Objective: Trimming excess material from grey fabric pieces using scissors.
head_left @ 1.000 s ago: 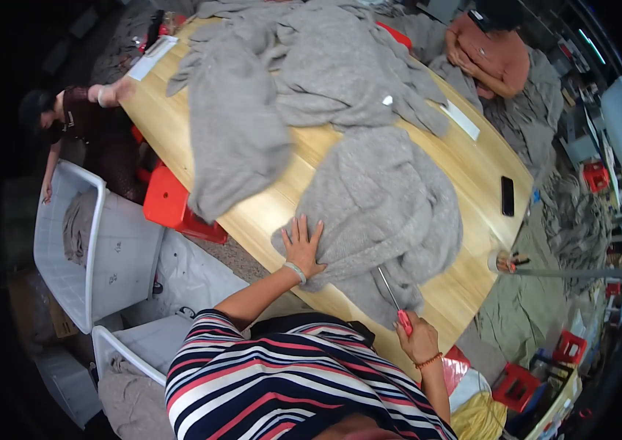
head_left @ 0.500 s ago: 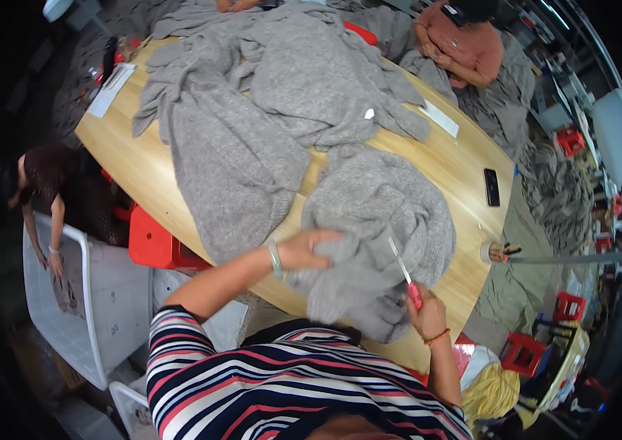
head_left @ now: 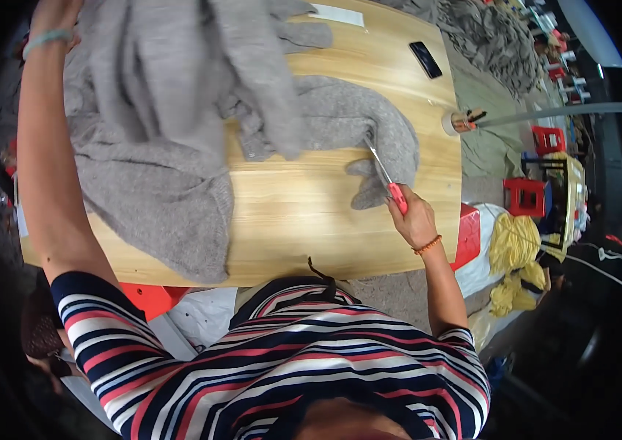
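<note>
My left arm is stretched far up the left side, and my left hand (head_left: 56,20) is cut off by the top edge. Beside it a grey knit garment (head_left: 168,66) hangs raised and smeared by motion; the hand appears closed on it, though the fingers are mostly hidden. At the right, my right hand (head_left: 415,218) is closed round a slim metal tool with a pinkish-red handle (head_left: 397,196). The tool's tip reaches the edge of a curved stretch of grey knit (head_left: 392,121). Another grey knit piece (head_left: 172,227) lies flat at the left.
The wooden table (head_left: 304,227) carries the garments. A black phone (head_left: 425,60), a cup of tools (head_left: 458,122) and a white paper strip (head_left: 337,15) are toward its right and far side. Red stools (head_left: 524,198) and yellow cloth (head_left: 513,246) stand off to the right.
My left hand has swung up and far left, and a grey garment has risen with it. The bunched knit in front of me has spread out, baring table. My right hand keeps the tool.
</note>
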Demonstrator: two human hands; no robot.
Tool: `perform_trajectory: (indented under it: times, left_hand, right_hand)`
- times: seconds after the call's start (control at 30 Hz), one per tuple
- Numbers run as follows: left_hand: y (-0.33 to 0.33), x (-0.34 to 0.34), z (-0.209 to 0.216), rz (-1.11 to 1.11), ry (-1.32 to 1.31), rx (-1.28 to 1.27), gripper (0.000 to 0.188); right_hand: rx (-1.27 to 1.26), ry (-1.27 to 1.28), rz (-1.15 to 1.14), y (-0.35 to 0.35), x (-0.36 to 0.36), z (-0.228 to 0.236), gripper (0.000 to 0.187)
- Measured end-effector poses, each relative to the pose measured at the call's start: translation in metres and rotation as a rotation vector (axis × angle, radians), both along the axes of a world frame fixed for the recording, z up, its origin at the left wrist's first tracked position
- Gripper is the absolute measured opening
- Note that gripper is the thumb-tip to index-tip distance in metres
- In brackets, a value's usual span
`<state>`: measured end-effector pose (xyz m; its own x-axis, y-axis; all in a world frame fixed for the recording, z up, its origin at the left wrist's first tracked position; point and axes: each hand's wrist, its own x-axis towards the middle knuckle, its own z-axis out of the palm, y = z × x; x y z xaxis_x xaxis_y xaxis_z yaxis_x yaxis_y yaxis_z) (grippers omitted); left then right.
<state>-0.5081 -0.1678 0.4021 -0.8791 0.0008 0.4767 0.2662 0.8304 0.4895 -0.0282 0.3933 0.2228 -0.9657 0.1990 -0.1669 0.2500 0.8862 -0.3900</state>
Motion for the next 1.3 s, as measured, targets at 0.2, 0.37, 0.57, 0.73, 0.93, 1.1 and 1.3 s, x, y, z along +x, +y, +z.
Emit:
perform_trajectory:
  times: [0.2, 0.37, 0.57, 0.73, 0.93, 1.1, 1.3]
  left_hand:
    - [0.155, 0.123, -0.229, -0.264, -0.162, 0.413, 0.093]
    - [0.267, 0.294, -0.333, -0.624, -0.393, -0.202, 0.063]
    - [0.306, 0.323, -0.406, -0.234, -0.183, -0.529, 0.046]
    - [0.297, 0.366, -0.409, -0.396, -0.243, -0.371, 0.041]
    - [0.275, 0.497, -0.373, -0.644, -0.539, -0.304, 0.043]
    - [0.237, 0.527, -0.342, -0.699, -0.748, -0.029, 0.040]
    - [0.226, 0.425, -0.271, -0.222, -0.283, -0.105, 0.041]
  right_hand:
    - [0.014, 0.020, -0.118, 0.020, 0.000, -0.031, 0.038]
    - [0.170, 0.049, -0.183, 0.054, -0.045, -0.054, 0.075]
    - [0.331, -0.014, -0.159, 0.103, -0.062, -0.127, 0.075]
    - [0.249, -0.040, -0.007, 0.137, -0.038, -0.147, 0.066]
    - [0.040, -0.453, 0.321, 0.160, 0.029, -0.107, 0.046]
    - [-0.133, -0.558, 0.551, 0.177, 0.081, -0.067, 0.048]
    - [-0.371, -0.409, 0.359, 0.221, 0.059, -0.027, 0.055]
